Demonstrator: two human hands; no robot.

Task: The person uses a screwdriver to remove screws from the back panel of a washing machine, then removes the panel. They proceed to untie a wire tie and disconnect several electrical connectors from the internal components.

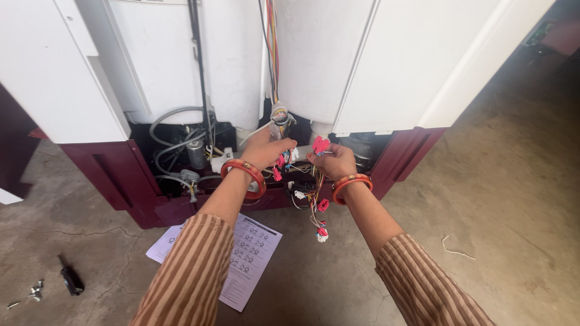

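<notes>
Right now your right hand (333, 162) is pinching a red plug (320, 144), harness (315, 199) hanging toward 6 o'clock; your left hand (266, 148) is gripping wires (281, 158) at 9 o'clock

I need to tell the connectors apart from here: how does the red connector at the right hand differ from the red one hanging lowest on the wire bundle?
The red plastic connector at the right hand sits high, pinched at the fingertips of the right hand; the lowest red plastic connector dangles free, below the wrist. The upper one looks all red; the lower one has a white piece beside it. Both are joined to the same multicoloured wire bundle.
</notes>
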